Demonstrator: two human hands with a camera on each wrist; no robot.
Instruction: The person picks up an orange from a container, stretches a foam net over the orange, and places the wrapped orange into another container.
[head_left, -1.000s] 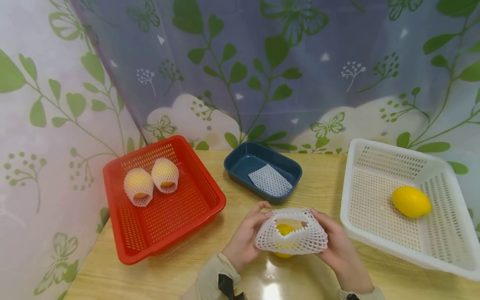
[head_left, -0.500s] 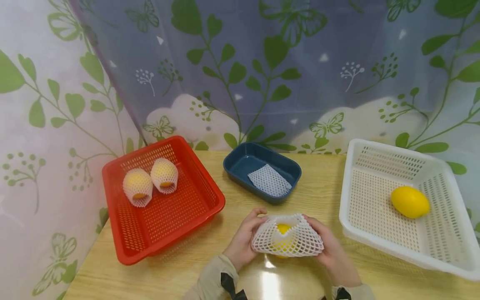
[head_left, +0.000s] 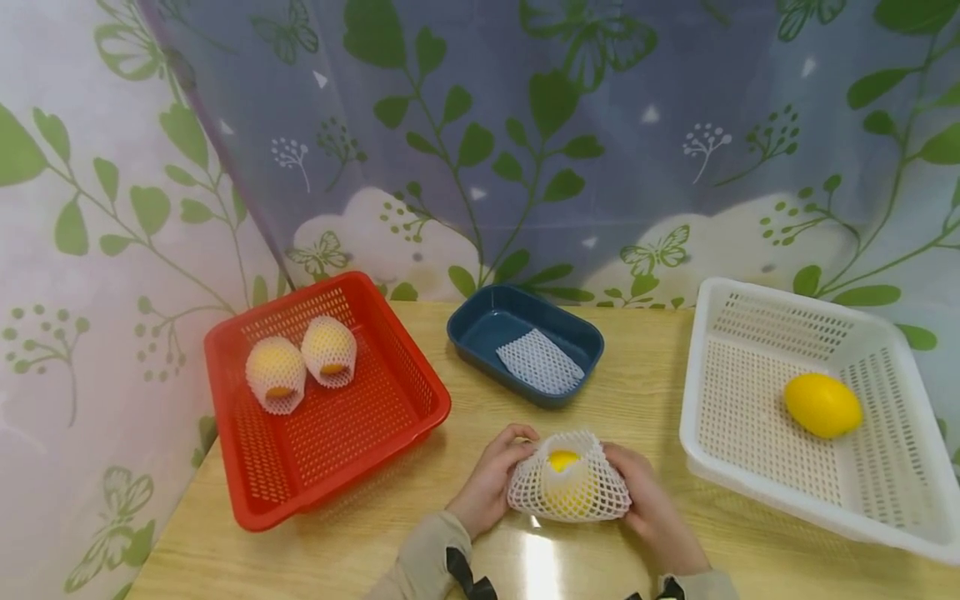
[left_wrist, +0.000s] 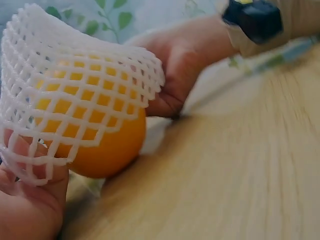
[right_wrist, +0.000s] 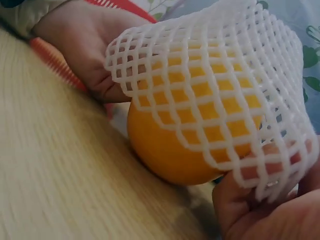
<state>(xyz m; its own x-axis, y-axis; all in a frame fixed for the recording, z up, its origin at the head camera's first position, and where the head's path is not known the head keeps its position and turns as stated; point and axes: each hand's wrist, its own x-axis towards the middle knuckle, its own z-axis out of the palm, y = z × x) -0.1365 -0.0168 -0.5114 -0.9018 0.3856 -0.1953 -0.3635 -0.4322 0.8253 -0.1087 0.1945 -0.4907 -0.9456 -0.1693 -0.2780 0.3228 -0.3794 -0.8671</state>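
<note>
A white foam net sleeve (head_left: 528, 489) is stretched between my two hands and sits over a yellow, lemon-like fruit (head_left: 564, 461) on the table. My left hand (head_left: 491, 481) pinches the sleeve's left edge, and my right hand (head_left: 651, 500) grips its right edge. In the left wrist view the mesh (left_wrist: 75, 112) covers the fruit's upper part, while the bare lower part (left_wrist: 112, 157) touches the wood. The right wrist view shows the thumb (right_wrist: 235, 202) of my right hand under the net's rim. Some fingertips are hidden behind the mesh.
Two net-wrapped yellow fruits (head_left: 277, 367) lie in a red basket (head_left: 352, 462) at left. Behind the hands, a dark blue tray (head_left: 480, 312) holds a flat foam net (head_left: 540, 360). A white basket (head_left: 705, 400) at right contains a bare yellow fruit (head_left: 822, 405).
The hands have lowered the sleeve further over the fruit and drawn closer together. The net's opening, wide before, is now narrower around the fruit's top. Baskets and tray stay put.
</note>
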